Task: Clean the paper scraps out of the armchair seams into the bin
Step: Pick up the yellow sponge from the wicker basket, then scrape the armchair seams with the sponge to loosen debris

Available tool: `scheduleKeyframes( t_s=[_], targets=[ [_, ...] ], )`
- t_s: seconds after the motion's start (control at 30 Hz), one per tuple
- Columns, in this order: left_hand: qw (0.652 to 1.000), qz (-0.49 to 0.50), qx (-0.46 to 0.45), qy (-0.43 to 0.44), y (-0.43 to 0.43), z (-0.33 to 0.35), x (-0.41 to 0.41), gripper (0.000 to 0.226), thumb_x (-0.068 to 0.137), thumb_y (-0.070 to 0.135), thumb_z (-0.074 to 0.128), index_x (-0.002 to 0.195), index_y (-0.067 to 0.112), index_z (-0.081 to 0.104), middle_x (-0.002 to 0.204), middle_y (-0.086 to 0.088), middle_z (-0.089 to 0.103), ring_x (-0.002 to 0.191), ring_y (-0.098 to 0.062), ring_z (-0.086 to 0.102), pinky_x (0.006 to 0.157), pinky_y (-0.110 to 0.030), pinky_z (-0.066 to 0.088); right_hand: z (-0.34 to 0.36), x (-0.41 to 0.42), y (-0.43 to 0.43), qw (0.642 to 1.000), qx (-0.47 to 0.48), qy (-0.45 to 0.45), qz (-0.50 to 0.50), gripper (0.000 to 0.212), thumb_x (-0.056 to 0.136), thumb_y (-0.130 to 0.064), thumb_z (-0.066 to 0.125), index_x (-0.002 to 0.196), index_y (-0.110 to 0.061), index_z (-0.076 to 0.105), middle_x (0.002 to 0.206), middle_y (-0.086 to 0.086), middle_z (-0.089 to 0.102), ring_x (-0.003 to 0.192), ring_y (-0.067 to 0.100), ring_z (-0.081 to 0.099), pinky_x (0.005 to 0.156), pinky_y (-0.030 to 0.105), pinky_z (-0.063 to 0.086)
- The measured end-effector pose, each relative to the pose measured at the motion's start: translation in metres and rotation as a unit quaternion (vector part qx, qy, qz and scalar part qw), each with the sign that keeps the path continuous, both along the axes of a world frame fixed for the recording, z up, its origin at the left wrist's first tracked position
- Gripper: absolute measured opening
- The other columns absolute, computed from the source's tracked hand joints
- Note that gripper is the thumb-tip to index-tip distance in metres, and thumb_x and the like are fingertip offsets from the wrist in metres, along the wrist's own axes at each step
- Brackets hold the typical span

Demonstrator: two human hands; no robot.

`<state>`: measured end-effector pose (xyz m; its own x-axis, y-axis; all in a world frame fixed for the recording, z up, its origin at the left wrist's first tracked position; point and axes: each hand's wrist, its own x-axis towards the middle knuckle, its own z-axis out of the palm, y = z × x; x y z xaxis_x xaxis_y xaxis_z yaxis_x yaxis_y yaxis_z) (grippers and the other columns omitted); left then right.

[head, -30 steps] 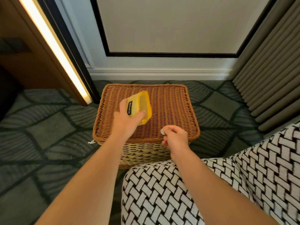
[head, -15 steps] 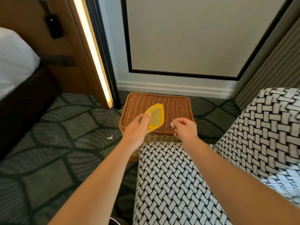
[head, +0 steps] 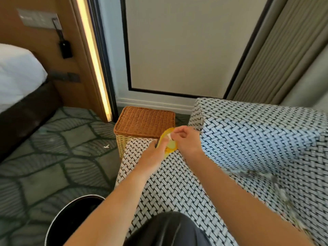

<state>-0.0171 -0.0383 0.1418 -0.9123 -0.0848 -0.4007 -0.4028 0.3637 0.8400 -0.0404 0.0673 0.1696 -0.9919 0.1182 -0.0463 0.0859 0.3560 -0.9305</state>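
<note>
My left hand (head: 154,155) grips a small yellow dustpan (head: 170,144) over the front edge of the black-and-white woven armchair (head: 248,142). My right hand (head: 186,139) pinches a white paper scrap (head: 170,136) right above the dustpan. More scraps (head: 282,192) lie blurred in the seam between seat and arm at the right. The dark round bin (head: 71,219) stands on the floor at the lower left, beside my left forearm.
A brown wicker basket (head: 144,121) with a closed lid sits on the carpet in front of the chair. One white scrap (head: 106,146) lies on the patterned carpet. A bed (head: 17,77) is at the left, curtains (head: 284,50) at the right.
Both hands drew back from over the wicker basket to above the armchair seat. My right hand brought its scrap onto the dustpan. The view tilted down, revealing the bin.
</note>
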Motion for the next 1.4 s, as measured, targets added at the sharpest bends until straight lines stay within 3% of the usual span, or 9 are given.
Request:
scheduleKeyframes(
  t_s=[0.37, 0.47, 0.6, 0.83, 0.93, 1.0, 1.1, 1.27, 1.4],
  targets=[
    [0.995, -0.08, 0.016, 0.05, 0.108, 0.004, 0.101, 0.059, 0.092, 0.063, 0.017, 0.131, 0.022, 0.035, 0.123, -0.006, 0.05, 0.107, -0.023, 0.051, 0.085, -0.034, 0.038, 0.012, 0.114, 0.116, 0.988, 0.154, 0.017, 0.003, 0.014, 0.08, -0.012, 0.065, 0.074, -0.024, 0.061, 0.064, -0.016, 0.058, 0.061, 0.001, 0.053, 0.055, 0.017, 0.039],
    [0.991, -0.097, 0.076, 0.047, 0.129, 0.01, 0.118, 0.063, 0.091, 0.063, 0.02, 0.128, 0.015, 0.034, 0.123, -0.007, 0.049, 0.109, -0.023, 0.051, 0.09, -0.033, 0.045, 0.012, 0.132, 0.138, 0.987, 0.161, 0.019, -0.001, 0.009, 0.077, -0.012, 0.067, 0.077, -0.02, 0.064, 0.067, -0.01, 0.059, 0.063, 0.006, 0.053, 0.055, 0.016, 0.036],
    [0.98, -0.101, 0.163, 0.051, 0.151, 0.004, 0.135, 0.03, 0.102, 0.036, 0.016, 0.116, 0.022, 0.039, 0.111, 0.004, 0.054, 0.101, -0.011, 0.05, 0.09, -0.022, 0.042, 0.005, 0.149, 0.159, 0.981, 0.193, 0.008, 0.009, 0.009, 0.073, -0.014, 0.071, 0.076, -0.019, 0.064, 0.071, 0.004, 0.065, 0.061, 0.012, 0.054, 0.053, 0.02, 0.041],
    [0.974, -0.157, 0.155, 0.046, 0.163, -0.004, 0.145, 0.034, 0.102, 0.029, 0.014, 0.103, 0.023, 0.048, 0.082, 0.009, 0.056, 0.056, 0.017, 0.056, 0.05, 0.0, 0.042, -0.013, 0.161, 0.176, 0.985, 0.166, -0.026, 0.039, 0.016, 0.086, -0.007, 0.06, 0.072, -0.014, 0.065, 0.06, 0.0, 0.063, 0.045, 0.006, 0.061, 0.065, 0.04, 0.057],
    [0.977, -0.153, 0.142, 0.034, 0.166, -0.013, 0.138, 0.047, 0.102, 0.037, 0.012, 0.113, 0.016, 0.053, 0.098, -0.003, 0.061, 0.094, -0.001, 0.062, 0.079, -0.014, 0.048, -0.021, 0.16, 0.184, 0.989, 0.134, -0.033, 0.055, 0.014, 0.09, -0.004, 0.053, 0.093, -0.003, 0.067, 0.071, 0.001, 0.065, 0.046, 0.006, 0.063, 0.068, 0.047, 0.057],
    [0.98, -0.147, 0.13, 0.014, 0.171, -0.019, 0.14, 0.072, 0.09, 0.067, 0.015, 0.128, 0.016, 0.048, 0.124, -0.004, 0.055, 0.114, -0.016, 0.051, 0.102, -0.035, 0.038, -0.024, 0.159, 0.19, 0.992, 0.11, -0.029, 0.055, 0.016, 0.091, -0.005, 0.052, 0.1, -0.005, 0.065, 0.08, 0.002, 0.067, 0.052, 0.011, 0.066, 0.067, 0.045, 0.058],
    [0.982, -0.102, 0.148, -0.053, 0.18, -0.038, 0.136, 0.09, 0.079, 0.081, 0.02, 0.145, 0.022, 0.028, 0.147, -0.008, 0.037, 0.133, -0.025, 0.037, 0.11, -0.046, 0.029, -0.028, 0.158, 0.198, 0.997, 0.077, 0.001, 0.027, 0.019, 0.093, -0.005, 0.046, 0.098, -0.009, 0.064, 0.08, 0.0, 0.067, 0.051, 0.01, 0.062, 0.061, 0.029, 0.057],
    [0.991, -0.085, 0.084, -0.052, 0.173, -0.037, 0.119, 0.071, 0.09, 0.067, 0.015, 0.147, 0.025, 0.021, 0.146, -0.011, 0.035, 0.129, -0.029, 0.038, 0.105, -0.044, 0.031, -0.046, 0.138, 0.208, 0.998, -0.014, -0.001, -0.067, 0.02, 0.094, -0.004, 0.045, 0.099, -0.01, 0.063, 0.079, 0.005, 0.066, 0.051, 0.01, 0.055, 0.058, 0.026, 0.052],
    [0.993, -0.111, -0.047, -0.005, 0.139, -0.034, 0.087, 0.072, 0.086, 0.072, 0.013, 0.142, 0.028, 0.025, 0.128, -0.009, 0.047, 0.099, -0.023, 0.052, 0.086, -0.035, 0.04, -0.069, 0.107, 0.206, 0.994, -0.013, -0.058, -0.095, 0.019, 0.094, -0.005, 0.047, 0.105, -0.007, 0.062, 0.081, 0.005, 0.063, 0.057, 0.011, 0.055, 0.062, 0.025, 0.053]
  ],
)
